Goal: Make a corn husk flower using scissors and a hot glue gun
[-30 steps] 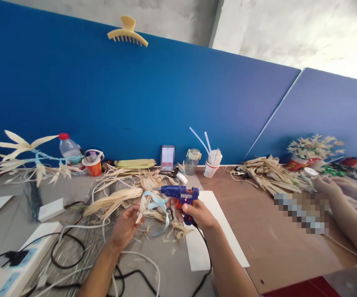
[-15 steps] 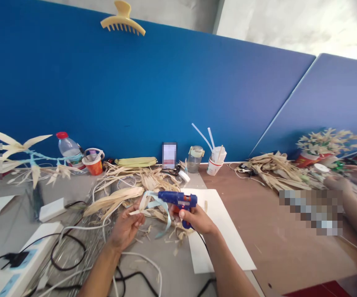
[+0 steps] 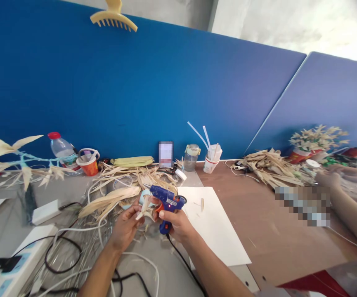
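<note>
My right hand [image 3: 178, 222] grips a blue hot glue gun [image 3: 167, 200] with an orange trigger and a small red light; its nozzle points up and left. In my left hand [image 3: 128, 225], fingers pinch a pale strip of dried corn husk [image 3: 145, 207]. A roll of light-blue tape [image 3: 145, 196] sits right by the husk and the gun; whether my left fingers hold it too, I cannot make out. Behind both hands spreads a heap of dried husks [image 3: 110, 200].
A white sheet [image 3: 215, 231] lies right of my hands. Cords and a power strip [image 3: 26, 255] occupy the left. A phone [image 3: 165, 154], a jar [image 3: 191, 157], cups and a bottle [image 3: 61, 150] line the blue partition. Another person's hands [image 3: 333, 177] work at far right.
The glue gun has moved left and now tilts nozzle-up, closer to my left hand. The light-blue ribbon that hung down is no longer seen hanging. The whole view has shifted slightly.
</note>
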The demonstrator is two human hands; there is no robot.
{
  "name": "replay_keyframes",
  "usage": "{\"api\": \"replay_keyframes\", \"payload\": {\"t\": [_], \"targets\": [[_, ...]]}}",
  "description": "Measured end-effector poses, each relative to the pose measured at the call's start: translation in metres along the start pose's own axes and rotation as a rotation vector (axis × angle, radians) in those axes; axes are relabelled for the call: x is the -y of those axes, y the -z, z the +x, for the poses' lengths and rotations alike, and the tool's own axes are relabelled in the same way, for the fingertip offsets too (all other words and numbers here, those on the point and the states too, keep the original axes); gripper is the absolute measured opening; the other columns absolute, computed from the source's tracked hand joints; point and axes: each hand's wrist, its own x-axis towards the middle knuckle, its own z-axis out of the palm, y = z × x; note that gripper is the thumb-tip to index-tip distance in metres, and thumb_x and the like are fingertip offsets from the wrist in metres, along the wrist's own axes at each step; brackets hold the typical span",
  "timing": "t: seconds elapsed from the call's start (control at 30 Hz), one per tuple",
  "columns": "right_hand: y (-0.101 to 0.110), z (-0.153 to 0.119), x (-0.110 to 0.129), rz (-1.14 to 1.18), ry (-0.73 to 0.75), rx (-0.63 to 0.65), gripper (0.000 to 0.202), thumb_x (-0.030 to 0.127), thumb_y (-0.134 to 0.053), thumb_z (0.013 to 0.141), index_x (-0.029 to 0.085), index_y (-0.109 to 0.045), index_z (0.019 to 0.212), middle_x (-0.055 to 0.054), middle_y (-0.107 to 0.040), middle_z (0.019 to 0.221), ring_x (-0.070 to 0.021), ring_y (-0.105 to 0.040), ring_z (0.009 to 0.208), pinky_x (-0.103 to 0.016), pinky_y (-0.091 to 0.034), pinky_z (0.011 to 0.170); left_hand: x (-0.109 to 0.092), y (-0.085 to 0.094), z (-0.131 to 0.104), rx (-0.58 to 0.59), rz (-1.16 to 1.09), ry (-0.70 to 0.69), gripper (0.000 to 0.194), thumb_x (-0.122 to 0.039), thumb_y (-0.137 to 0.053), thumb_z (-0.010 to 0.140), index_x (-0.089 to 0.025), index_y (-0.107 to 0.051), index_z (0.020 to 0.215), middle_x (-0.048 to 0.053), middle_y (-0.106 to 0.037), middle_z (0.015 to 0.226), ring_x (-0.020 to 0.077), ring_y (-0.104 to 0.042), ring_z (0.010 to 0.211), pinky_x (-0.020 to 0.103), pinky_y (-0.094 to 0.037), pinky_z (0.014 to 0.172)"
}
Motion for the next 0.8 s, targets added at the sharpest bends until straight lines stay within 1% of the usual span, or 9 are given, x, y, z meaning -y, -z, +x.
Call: {"api": "replay_keyframes", "payload": {"t": [0.17,0.27,0.4,0.5,0.57,0.63,0.8], "targets": [[0.0038,0.0032,-0.0038,-0.032,0.007,-0.023,0.046,0.027,-0.085,0.05,0.016,-0.073,0.093,-0.002,-0.067,0.074,-0.0148,-0.056,0.064,-0.028,-0.043,0.064,0.0009,-0.001,0.0002,0.008,-0.016,0.002,0.022,-0.025,-0.083,0.058,-0.013,-0.066,0.066,-0.002,-0.053,0.06,0.0065,-0.038,0.049,0.021,-0.031,0.047],[0.0051,0.004,-0.0054,-0.052,0.02,-0.021,0.047,0.027,-0.084,0.052,0.017,-0.073,0.097,-0.002,-0.068,0.077,-0.0148,-0.056,0.065,-0.028,-0.043,0.065,0.0017,-0.0007,0.0006,0.004,-0.031,0.007,0.021,-0.024,-0.083,0.058,-0.014,-0.067,0.067,-0.002,-0.054,0.062,0.0063,-0.039,0.049,0.021,-0.032,0.048],[0.0029,0.0028,-0.0036,-0.061,0.03,-0.013,0.045,0.029,-0.083,0.053,0.018,-0.072,0.096,-0.002,-0.067,0.076,-0.0152,-0.055,0.065,-0.029,-0.044,0.067,0.0012,-0.0016,0.001,-0.052,-0.049,-0.017,0.024,-0.024,-0.085,0.054,-0.015,-0.067,0.067,-0.002,-0.058,0.067,0.0054,-0.041,0.05,0.02,-0.034,0.048],[0.0001,0.0016,-0.0019,-0.063,0.034,0.003,0.048,0.03,-0.084,0.052,0.019,-0.072,0.097,-0.002,-0.067,0.075,-0.016,-0.055,0.067,-0.031,-0.045,0.07,-0.0001,-0.0029,0.0012,-0.083,-0.05,-0.034,0.025,-0.026,-0.086,0.053,-0.015,-0.068,0.067,-0.001,-0.06,0.073,0.0048,-0.043,0.051,0.019,-0.036,0.049],[-0.0012,0.0011,-0.0013,-0.063,0.036,0.001,0.047,0.031,-0.084,0.052,0.019,-0.072,0.097,-0.002,-0.067,0.076,-0.0154,-0.055,0.067,-0.03,-0.044,0.071,-0.0006,-0.0033,0.0014,-0.097,-0.053,-0.04,0.025,-0.025,-0.086,0.053,-0.015,-0.069,0.068,-0.001,-0.059,0.07,0.0049,-0.044,0.051,0.019,-0.037,0.049],[-0.002,0.0008,-0.0008,-0.069,0.043,-0.003,0.046,0.032,-0.084,0.053,0.019,-0.072,0.096,-0.002,-0.067,0.076,-0.0148,-0.055,0.067,-0.03,-0.044,0.071,-0.001,-0.0035,0.0015,-0.099,-0.057,-0.046,0.024,-0.023,-0.085,0.053,-0.014,-0.069,0.069,-0.001,-0.058,0.067,0.0048,-0.044,0.05,0.019,-0.036,0.048],[-0.0034,-0.0002,0.0004,-0.074,0.037,0.01,0.046,0.034,-0.083,0.054,0.019,-0.071,0.096,-0.001,-0.065,0.07,-0.0144,-0.054,0.064,-0.03,-0.044,0.069,-0.0022,-0.0043,0.0016,-0.077,-0.074,-0.049,0.023,-0.021,-0.085,0.054,-0.014,-0.069,0.068,0.0,-0.06,0.071,0.0041,-0.043,0.049,0.019,-0.036,0.047]]}}
